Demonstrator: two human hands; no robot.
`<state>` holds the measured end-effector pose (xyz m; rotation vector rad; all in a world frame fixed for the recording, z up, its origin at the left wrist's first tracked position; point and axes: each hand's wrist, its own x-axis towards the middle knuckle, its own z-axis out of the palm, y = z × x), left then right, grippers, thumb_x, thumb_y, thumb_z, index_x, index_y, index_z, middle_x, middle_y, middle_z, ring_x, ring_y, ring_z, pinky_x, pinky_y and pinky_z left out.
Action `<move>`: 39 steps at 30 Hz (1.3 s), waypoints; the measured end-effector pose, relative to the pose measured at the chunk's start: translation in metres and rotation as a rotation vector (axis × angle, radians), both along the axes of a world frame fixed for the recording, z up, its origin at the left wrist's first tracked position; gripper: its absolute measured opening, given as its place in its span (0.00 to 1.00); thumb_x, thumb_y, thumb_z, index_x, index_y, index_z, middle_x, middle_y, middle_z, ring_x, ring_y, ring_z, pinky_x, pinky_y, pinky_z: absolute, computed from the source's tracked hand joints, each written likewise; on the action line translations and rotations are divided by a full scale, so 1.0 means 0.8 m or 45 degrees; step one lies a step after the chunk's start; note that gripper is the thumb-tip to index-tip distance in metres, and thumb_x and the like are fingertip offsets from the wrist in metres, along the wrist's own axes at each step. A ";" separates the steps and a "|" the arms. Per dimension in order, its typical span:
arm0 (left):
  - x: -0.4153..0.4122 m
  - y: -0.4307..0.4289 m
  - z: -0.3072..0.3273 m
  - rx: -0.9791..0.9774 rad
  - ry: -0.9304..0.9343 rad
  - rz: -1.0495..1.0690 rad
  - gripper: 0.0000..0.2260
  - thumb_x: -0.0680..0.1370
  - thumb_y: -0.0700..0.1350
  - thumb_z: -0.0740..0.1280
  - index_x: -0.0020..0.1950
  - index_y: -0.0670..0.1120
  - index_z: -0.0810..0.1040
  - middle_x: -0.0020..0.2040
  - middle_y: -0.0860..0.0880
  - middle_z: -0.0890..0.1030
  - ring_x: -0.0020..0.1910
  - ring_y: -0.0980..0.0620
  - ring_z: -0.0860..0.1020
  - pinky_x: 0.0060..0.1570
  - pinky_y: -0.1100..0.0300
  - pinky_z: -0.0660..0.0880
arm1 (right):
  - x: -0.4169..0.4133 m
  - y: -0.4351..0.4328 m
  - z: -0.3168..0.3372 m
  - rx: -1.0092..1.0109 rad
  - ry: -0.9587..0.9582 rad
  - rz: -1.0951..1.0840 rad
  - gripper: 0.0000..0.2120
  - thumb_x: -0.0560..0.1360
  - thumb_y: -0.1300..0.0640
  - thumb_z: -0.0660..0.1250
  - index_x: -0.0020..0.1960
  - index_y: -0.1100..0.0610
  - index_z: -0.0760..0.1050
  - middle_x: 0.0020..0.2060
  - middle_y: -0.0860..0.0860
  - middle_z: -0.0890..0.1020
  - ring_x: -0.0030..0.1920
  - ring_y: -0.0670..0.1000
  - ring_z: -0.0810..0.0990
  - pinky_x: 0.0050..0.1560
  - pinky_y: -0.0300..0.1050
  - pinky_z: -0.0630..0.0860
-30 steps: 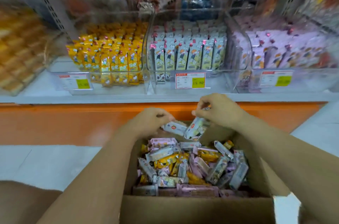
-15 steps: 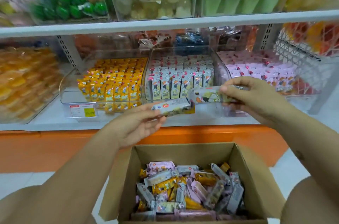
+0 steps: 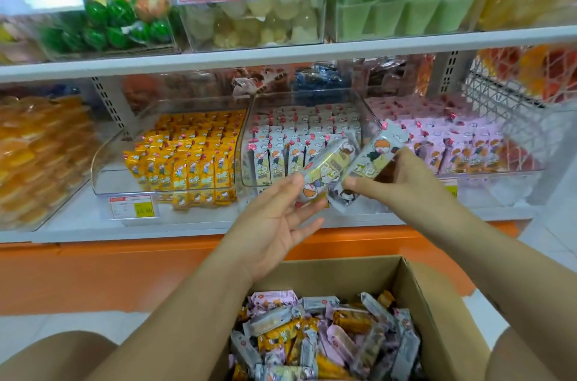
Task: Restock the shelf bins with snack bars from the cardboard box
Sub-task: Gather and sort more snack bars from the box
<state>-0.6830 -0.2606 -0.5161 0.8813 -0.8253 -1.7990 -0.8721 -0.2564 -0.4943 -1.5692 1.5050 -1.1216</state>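
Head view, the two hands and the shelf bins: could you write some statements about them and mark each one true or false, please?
1. The left hand holds one grey snack bar, and the right hand holds a second grey bar. True.
2. The cardboard box is empty. False: mixed snack bars in grey, pink and yellow wrappers lie in it.
3. The yellow-bar bin stands left of the grey-bar bin. True.
4. Both held bars already lie inside a bin. False: both are in the hands, at the front of the grey-bar bin.
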 end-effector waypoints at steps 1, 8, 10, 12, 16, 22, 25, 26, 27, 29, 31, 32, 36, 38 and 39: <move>0.002 -0.002 0.003 -0.071 -0.102 0.050 0.19 0.68 0.48 0.69 0.59 0.48 0.76 0.51 0.46 0.82 0.46 0.52 0.83 0.41 0.60 0.80 | -0.002 0.000 0.002 -0.039 -0.013 -0.024 0.19 0.68 0.49 0.75 0.50 0.56 0.68 0.42 0.56 0.78 0.42 0.54 0.78 0.46 0.52 0.77; 0.015 -0.013 0.024 -0.703 -1.091 0.112 0.09 0.77 0.47 0.67 0.58 0.53 0.76 0.55 0.53 0.79 0.39 0.58 0.83 0.41 0.64 0.80 | -0.037 -0.001 0.028 -0.238 0.452 -0.065 0.16 0.74 0.54 0.69 0.40 0.47 0.61 0.34 0.46 0.70 0.31 0.43 0.68 0.29 0.30 0.66; 0.007 -0.025 0.032 -0.828 -1.156 0.172 0.09 0.77 0.48 0.67 0.56 0.57 0.74 0.58 0.53 0.77 0.38 0.57 0.82 0.45 0.56 0.81 | -0.050 -0.010 0.029 -0.261 0.452 -0.101 0.14 0.75 0.54 0.68 0.41 0.48 0.62 0.35 0.44 0.69 0.32 0.41 0.69 0.28 0.28 0.65; -0.003 -0.043 0.042 -0.883 -1.196 0.249 0.08 0.77 0.50 0.67 0.53 0.60 0.72 0.60 0.52 0.75 0.39 0.55 0.82 0.49 0.50 0.80 | -0.058 -0.022 0.029 -0.294 0.426 -0.116 0.09 0.75 0.53 0.68 0.46 0.49 0.66 0.37 0.43 0.73 0.34 0.39 0.72 0.28 0.29 0.65; -0.032 -0.091 0.047 -1.026 -1.451 0.209 0.07 0.77 0.52 0.67 0.54 0.57 0.73 0.60 0.51 0.78 0.49 0.53 0.80 0.50 0.58 0.75 | -0.060 -0.045 0.021 -0.334 0.472 -0.064 0.16 0.75 0.53 0.68 0.41 0.43 0.60 0.37 0.43 0.74 0.36 0.40 0.73 0.32 0.31 0.67; -0.071 -0.167 0.029 -1.112 -1.928 -0.179 0.18 0.77 0.53 0.67 0.65 0.48 0.75 0.60 0.45 0.79 0.52 0.50 0.77 0.48 0.59 0.70 | -0.068 -0.082 0.004 -0.341 0.444 -0.001 0.22 0.73 0.56 0.71 0.56 0.45 0.59 0.41 0.42 0.73 0.39 0.42 0.75 0.37 0.34 0.70; -0.079 -0.193 0.022 -1.157 -2.124 -0.343 0.21 0.76 0.52 0.68 0.68 0.47 0.73 0.63 0.43 0.77 0.59 0.45 0.75 0.56 0.54 0.71 | -0.072 -0.095 -0.003 -0.347 0.470 0.004 0.27 0.73 0.56 0.71 0.63 0.44 0.57 0.42 0.45 0.75 0.40 0.44 0.77 0.38 0.35 0.73; -0.079 -0.201 0.020 -1.163 -2.144 -0.363 0.22 0.76 0.51 0.69 0.68 0.47 0.73 0.62 0.43 0.78 0.58 0.45 0.75 0.56 0.54 0.71 | -0.074 -0.101 -0.006 -0.355 0.510 -0.014 0.30 0.73 0.55 0.71 0.67 0.44 0.57 0.44 0.48 0.76 0.42 0.48 0.77 0.41 0.41 0.74; -0.079 -0.208 0.018 -1.168 -2.156 -0.384 0.23 0.75 0.50 0.70 0.69 0.48 0.72 0.60 0.44 0.78 0.55 0.47 0.75 0.56 0.55 0.71 | -0.077 -0.107 -0.008 -0.349 0.553 -0.039 0.34 0.73 0.54 0.71 0.70 0.43 0.54 0.47 0.51 0.76 0.44 0.52 0.76 0.43 0.46 0.73; -0.077 -0.218 0.010 -1.218 -2.213 -0.437 0.22 0.75 0.47 0.71 0.68 0.49 0.72 0.58 0.47 0.79 0.49 0.51 0.74 0.53 0.58 0.71 | -0.083 -0.117 -0.013 -0.344 0.610 -0.060 0.39 0.73 0.53 0.71 0.73 0.40 0.49 0.51 0.53 0.73 0.48 0.54 0.74 0.45 0.46 0.67; -0.072 -0.225 0.003 -1.311 -2.257 -0.436 0.20 0.76 0.46 0.70 0.68 0.51 0.72 0.58 0.49 0.78 0.48 0.53 0.73 0.50 0.60 0.71 | -0.086 -0.123 -0.015 -0.352 0.625 -0.070 0.42 0.72 0.51 0.72 0.74 0.37 0.47 0.53 0.53 0.71 0.48 0.54 0.75 0.46 0.44 0.66; -0.069 -0.227 0.001 -1.340 -2.241 -0.419 0.19 0.76 0.46 0.69 0.67 0.52 0.73 0.59 0.50 0.78 0.49 0.54 0.73 0.50 0.60 0.71 | -0.086 -0.126 -0.015 -0.368 0.632 -0.075 0.42 0.72 0.51 0.71 0.74 0.37 0.46 0.54 0.54 0.72 0.49 0.54 0.76 0.46 0.44 0.66; -0.062 -0.227 0.005 -1.384 -2.236 -0.501 0.24 0.74 0.56 0.70 0.69 0.56 0.71 0.55 0.54 0.77 0.50 0.54 0.70 0.52 0.59 0.69 | -0.083 -0.137 -0.015 -0.455 0.667 -0.093 0.41 0.73 0.50 0.71 0.74 0.37 0.46 0.58 0.57 0.75 0.51 0.58 0.78 0.50 0.49 0.74; -0.064 -0.223 0.002 -1.426 -2.383 -0.584 0.30 0.71 0.62 0.69 0.71 0.58 0.66 0.61 0.54 0.76 0.60 0.50 0.70 0.59 0.54 0.65 | -0.084 -0.144 -0.016 -0.469 0.659 -0.088 0.40 0.73 0.49 0.71 0.73 0.36 0.46 0.57 0.58 0.76 0.50 0.59 0.79 0.51 0.52 0.75; -0.065 -0.222 0.000 -1.452 -2.436 -0.594 0.31 0.71 0.62 0.69 0.72 0.59 0.65 0.64 0.54 0.74 0.63 0.49 0.69 0.61 0.53 0.63 | -0.084 -0.146 -0.017 -0.466 0.652 -0.084 0.40 0.73 0.49 0.71 0.73 0.36 0.46 0.57 0.58 0.76 0.50 0.60 0.80 0.51 0.54 0.76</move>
